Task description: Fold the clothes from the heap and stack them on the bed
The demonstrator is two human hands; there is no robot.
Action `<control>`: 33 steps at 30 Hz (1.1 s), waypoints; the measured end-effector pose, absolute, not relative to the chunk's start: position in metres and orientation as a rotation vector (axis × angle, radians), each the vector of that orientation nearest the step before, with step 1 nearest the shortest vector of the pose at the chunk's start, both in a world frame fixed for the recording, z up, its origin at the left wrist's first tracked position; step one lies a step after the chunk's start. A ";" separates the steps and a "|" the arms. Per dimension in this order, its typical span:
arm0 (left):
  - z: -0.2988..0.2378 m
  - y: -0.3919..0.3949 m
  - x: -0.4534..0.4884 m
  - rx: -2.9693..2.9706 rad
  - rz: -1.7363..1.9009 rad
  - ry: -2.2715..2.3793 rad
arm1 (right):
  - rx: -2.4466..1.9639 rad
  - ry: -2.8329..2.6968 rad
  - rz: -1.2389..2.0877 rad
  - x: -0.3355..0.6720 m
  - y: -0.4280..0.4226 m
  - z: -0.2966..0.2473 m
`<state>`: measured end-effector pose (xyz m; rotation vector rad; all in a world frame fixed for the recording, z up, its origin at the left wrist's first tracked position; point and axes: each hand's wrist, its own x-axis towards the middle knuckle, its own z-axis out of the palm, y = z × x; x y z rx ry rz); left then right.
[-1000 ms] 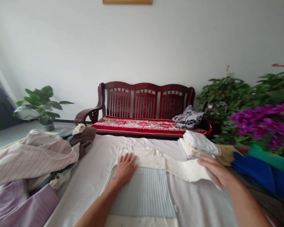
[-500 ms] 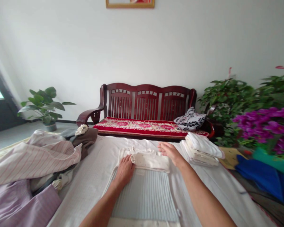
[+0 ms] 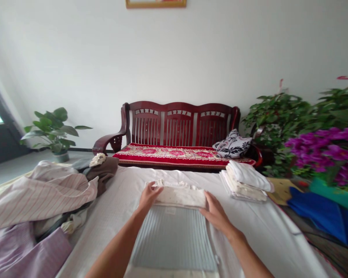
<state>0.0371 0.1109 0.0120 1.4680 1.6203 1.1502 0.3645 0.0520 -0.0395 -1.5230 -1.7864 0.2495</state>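
Squarely between the two hands lay the garment [image 3: 175,239], flat on the white sheet [image 3: 261,239] — pale blue ribbing over the body, cream at the top and bottom, a folded cream layer across the chest. Up at the left end of that layer was the left hand [image 3: 149,196], thumb and forefinger bent; over at the right end, the right hand [image 3: 216,211], thumb and fingers spread around the corner. Both touched the cloth, but whether either one pinched it could not be told.

Just beyond the right hand sat a folded stack [image 3: 245,183], white on top, and past it a blue cloth [image 3: 321,214] below purple flowers [image 3: 326,152]. Off to the left — quite a heap of clothes [image 3: 43,197], striped, lilac and brown! Behind it all stood a dark red wooden bench [image 3: 178,125], a patterned cushion [image 3: 233,144] at its right end.
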 end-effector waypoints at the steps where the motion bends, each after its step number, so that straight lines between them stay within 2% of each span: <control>1: 0.012 0.116 0.035 1.469 1.122 1.686 | -1.530 -1.779 0.190 0.361 0.051 -0.039; 10: 0.014 0.131 0.030 1.602 1.040 1.748 | -1.592 -1.627 -0.063 0.341 0.042 -0.018; 17: 0.009 0.138 0.014 1.579 0.929 1.911 | -1.643 -1.907 -0.192 0.326 0.032 -0.002; 33: 0.020 0.114 0.009 1.852 0.648 2.096 | -1.462 -2.130 -0.119 0.335 0.015 0.009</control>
